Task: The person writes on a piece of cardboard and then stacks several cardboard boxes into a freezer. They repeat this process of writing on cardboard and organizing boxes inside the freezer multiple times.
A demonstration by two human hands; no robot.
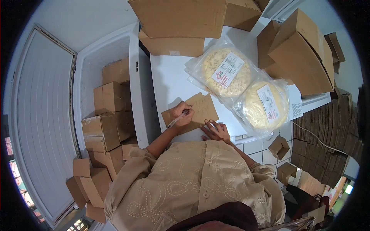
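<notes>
My left hand (182, 114) grips a clear-barrelled pen (173, 123), its writing end over a flat piece of brown cardboard (202, 111). Faint marks show on the cardboard, too small to read. My right hand (216, 132) rests at the cardboard's near edge, fingers stretched out and holding nothing. Under both lies the white tabletop (169, 82). Beyond my right hand, two plastic-wrapped pizzas overlap: one with toppings (212, 63), its label reading something like sausage cheese, and a plainer pale one (252, 109) with a white label.
Large cardboard boxes stand at the table's back (173, 19) and right (302, 54). More boxes (110, 98) are stacked inside an open white cabinet (135, 77) to the left. Flattened cardboard (323, 127) is piled at right, with a cable across it. Small open boxes (278, 148) sit on the tiled floor.
</notes>
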